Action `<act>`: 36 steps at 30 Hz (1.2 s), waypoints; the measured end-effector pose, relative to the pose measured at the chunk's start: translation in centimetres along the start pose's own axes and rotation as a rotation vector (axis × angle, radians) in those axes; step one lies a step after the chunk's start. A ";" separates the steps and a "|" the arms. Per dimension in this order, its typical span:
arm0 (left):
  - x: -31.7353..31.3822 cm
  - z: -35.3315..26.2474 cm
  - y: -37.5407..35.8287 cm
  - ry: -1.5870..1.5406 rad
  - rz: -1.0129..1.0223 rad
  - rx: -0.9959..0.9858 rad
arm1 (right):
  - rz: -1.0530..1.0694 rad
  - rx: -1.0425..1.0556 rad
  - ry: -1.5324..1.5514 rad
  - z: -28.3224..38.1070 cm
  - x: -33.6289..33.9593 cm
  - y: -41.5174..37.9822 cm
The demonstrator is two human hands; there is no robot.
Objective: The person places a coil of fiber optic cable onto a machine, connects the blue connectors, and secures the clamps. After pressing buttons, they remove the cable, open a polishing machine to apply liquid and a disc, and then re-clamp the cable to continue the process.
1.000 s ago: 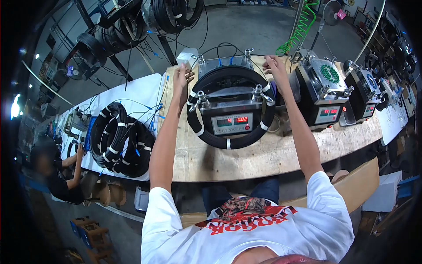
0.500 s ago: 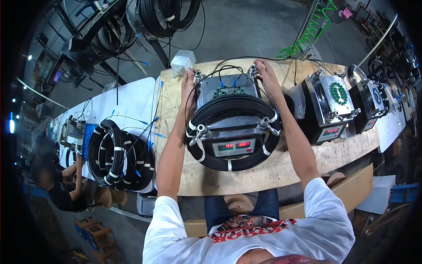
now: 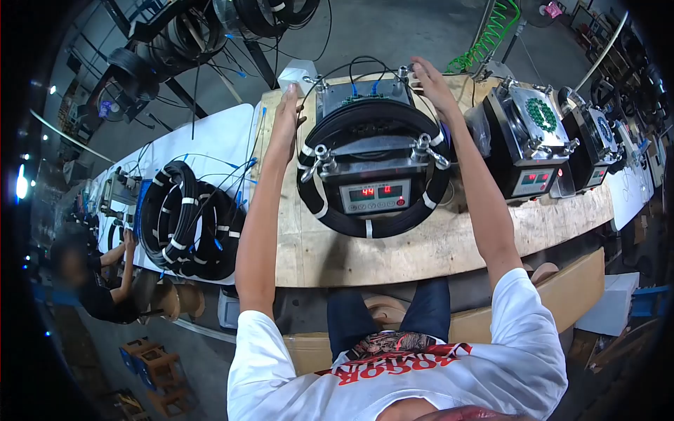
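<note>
My left hand (image 3: 284, 121) is held up beside the rear left of a dark box-shaped machine, its fingers stretched out and nothing in them. Just beyond its fingertips stands a white translucent bottle (image 3: 298, 71). My right hand (image 3: 437, 90) reaches to the rear right clamp knob (image 3: 405, 73), fingers extended and apart, right by the knob. A black cable coil (image 3: 368, 229) tied with white bands leans around the machine's front. Inside the loop, a red-lit display panel (image 3: 377, 196) shows. Blue-ended connectors (image 3: 354, 90) rise from green parts on the metal top plate (image 3: 335, 98).
Two similar machines with metal tops (image 3: 544, 116) (image 3: 597, 140) stand to the right on the plywood table (image 3: 309, 259). More black coils (image 3: 186, 210) lie on the white table at left, where another person (image 3: 105, 281) works. A green spiral hose (image 3: 495, 38) hangs behind.
Both hands have come away from the rear clamp knobs, the left one outward, with fingers straighter. The view has tilted, so the table sits higher in it. The panel's right-hand reading looks different.
</note>
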State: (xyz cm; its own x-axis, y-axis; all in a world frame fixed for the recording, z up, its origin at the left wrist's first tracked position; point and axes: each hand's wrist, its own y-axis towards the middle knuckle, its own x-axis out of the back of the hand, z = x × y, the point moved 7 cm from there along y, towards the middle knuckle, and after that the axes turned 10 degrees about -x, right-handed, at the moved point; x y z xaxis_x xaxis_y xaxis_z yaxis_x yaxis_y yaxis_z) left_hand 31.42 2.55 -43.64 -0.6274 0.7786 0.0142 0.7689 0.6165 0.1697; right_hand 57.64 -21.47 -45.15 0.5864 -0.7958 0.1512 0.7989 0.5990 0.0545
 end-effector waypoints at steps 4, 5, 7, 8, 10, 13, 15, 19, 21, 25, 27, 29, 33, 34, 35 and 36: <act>-1.3 -2.7 -3.3 0.123 0.109 -0.014 | -0.050 -0.080 -0.049 6.7 -0.2 -7.3; -1.8 -3.4 -3.3 0.147 0.123 -0.063 | -0.040 -0.031 -0.123 7.2 -0.6 -7.8; -2.8 -3.9 -3.3 0.315 0.177 -0.057 | -0.024 0.069 -0.275 8.5 -1.5 -8.0; -2.7 -3.5 -2.6 0.306 0.170 -0.010 | 0.014 0.018 -0.287 8.4 -2.0 -8.1; -2.6 -1.6 -0.7 0.289 0.159 0.084 | -0.036 0.036 -0.288 8.4 -2.4 -6.9; -2.4 -1.0 2.2 0.542 0.108 0.040 | -0.076 0.147 -0.388 7.7 -3.8 -6.1; -2.8 -0.9 3.2 0.641 0.024 -0.082 | -0.170 0.124 -0.480 7.4 -4.0 -5.8; -3.4 -1.0 2.7 0.644 -0.100 -0.175 | -0.319 -0.018 -0.541 6.4 -3.6 -6.5; -3.1 -1.3 2.5 0.647 -0.082 -0.204 | -0.251 -0.021 -0.523 6.0 -3.7 -5.9; -3.6 -2.2 1.7 0.687 -0.075 -0.254 | -0.145 0.044 -0.483 5.8 -3.9 -5.9; -4.0 -2.7 1.4 0.658 -0.030 -0.273 | -0.107 0.055 -0.468 5.8 -4.1 -6.0; -4.2 -3.3 1.0 0.631 0.006 -0.315 | -0.112 0.070 -0.481 5.8 -4.3 -6.0; -4.8 -3.7 1.1 0.576 0.101 -0.390 | -0.139 0.031 -0.508 5.8 -4.2 -6.2; -4.8 -3.4 1.2 0.563 0.130 -0.393 | -0.149 0.034 -0.511 5.8 -4.2 -6.2; -4.8 -3.2 1.2 0.550 0.133 -0.411 | -0.158 0.035 -0.514 5.7 -4.2 -6.2; -4.9 -3.0 1.4 0.538 0.135 -0.432 | -0.169 0.041 -0.517 5.9 -4.2 -6.2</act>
State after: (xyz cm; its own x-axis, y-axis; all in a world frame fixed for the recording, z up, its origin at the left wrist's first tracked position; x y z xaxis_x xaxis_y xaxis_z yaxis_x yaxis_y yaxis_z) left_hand 35.17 -0.76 -40.49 -0.5894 0.6103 0.5292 0.7966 0.3301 0.5065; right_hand 49.41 -21.28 -40.29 0.2999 -0.7399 0.6022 0.8644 0.4778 0.1566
